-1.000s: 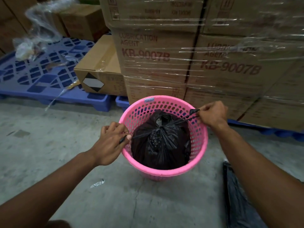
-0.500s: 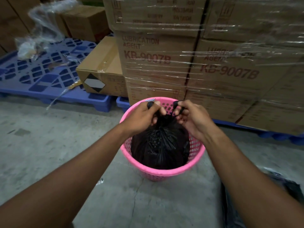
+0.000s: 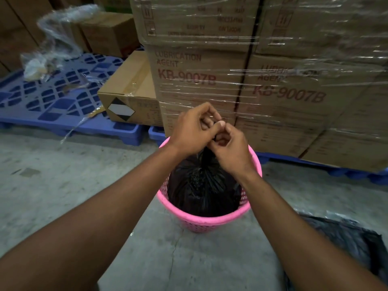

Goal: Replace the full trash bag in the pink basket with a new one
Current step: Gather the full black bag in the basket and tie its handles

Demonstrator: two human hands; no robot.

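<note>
You see a perforated pink plastic basket (image 3: 210, 221) holding a glossy, crinkled black plastic bag (image 3: 201, 190); behind the basket, matt cardboard boxes (image 3: 273, 85) under shiny stretch film; beneath it, rough concrete floor (image 3: 63, 185).

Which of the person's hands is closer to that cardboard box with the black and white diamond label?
Left. The left hand is above the pink basket's far rim, on the side toward the box; the right hand is beside it, farther away.

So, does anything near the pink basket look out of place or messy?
Yes. Loose clear plastic wrap lies crumpled on the blue pallet at the left, with a strip trailing over its edge to the floor. A small scrap lies on the concrete. The black bag sits inside the pink basket, with nothing spilled.
</note>
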